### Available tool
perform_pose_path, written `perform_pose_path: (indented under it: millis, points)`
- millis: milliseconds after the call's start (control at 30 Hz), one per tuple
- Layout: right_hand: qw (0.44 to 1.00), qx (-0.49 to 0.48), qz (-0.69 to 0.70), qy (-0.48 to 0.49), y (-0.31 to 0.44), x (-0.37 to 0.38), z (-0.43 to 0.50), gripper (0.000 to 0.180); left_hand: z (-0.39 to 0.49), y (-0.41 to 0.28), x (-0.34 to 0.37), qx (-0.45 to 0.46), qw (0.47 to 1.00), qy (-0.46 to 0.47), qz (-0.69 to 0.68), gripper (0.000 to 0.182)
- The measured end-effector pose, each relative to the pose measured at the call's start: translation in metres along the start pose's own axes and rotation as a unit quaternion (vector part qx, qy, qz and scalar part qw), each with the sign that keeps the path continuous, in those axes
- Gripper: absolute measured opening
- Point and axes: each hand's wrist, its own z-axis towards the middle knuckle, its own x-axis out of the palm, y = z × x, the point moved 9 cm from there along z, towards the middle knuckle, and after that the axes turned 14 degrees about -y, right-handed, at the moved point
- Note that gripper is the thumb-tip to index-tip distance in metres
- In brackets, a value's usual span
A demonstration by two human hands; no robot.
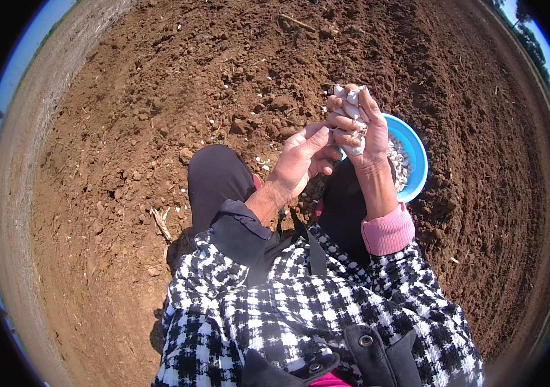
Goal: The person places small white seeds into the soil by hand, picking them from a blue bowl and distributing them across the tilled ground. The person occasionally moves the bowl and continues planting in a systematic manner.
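Observation:
My right hand [362, 126] is raised above my right knee with its fingers curled round several garlic cloves [352, 111]. Close against it on the left is my left hand [301, 157], its thumb and forefinger meeting at the edge of the handful; whether a clove is between them cannot be told. Partly behind my right wrist and hand, a light blue plastic bowl [417, 162] holds many loose garlic cloves [399, 162]. More cloves [261, 160] lie scattered on the soil in front of my knees.
Tilled brown soil [125, 121] with clods surrounds me. Dry stalk pieces [161, 224] lie left of my left knee, and a stick [297, 22] lies far ahead. A strip of dry straw-coloured ground [18, 169] runs along the left, with trees at the far right.

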Motion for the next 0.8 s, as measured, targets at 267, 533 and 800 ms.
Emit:
perform_pose_path:
  millis: [267, 533, 800]
  points:
    - [0.995, 0.088, -0.017, -0.034, -0.043, -0.036, -0.011, 0.026, -0.035, 0.017, -0.053, -0.029, 0.987, -0.095, 0.13, 0.025]
    - [0.992, 0.053, 0.093, 0.063, -0.002, -0.031, -0.008, 0.026, -0.123, -0.127, -0.119, 0.188, 0.961, -0.194, 0.056, 0.033]
    - [0.995, 0.013, 0.06, 0.076, 0.015, -0.036, -0.008, 0.028, -0.232, -0.218, -0.179, 0.33, 0.896, -0.296, 0.034, 0.044]
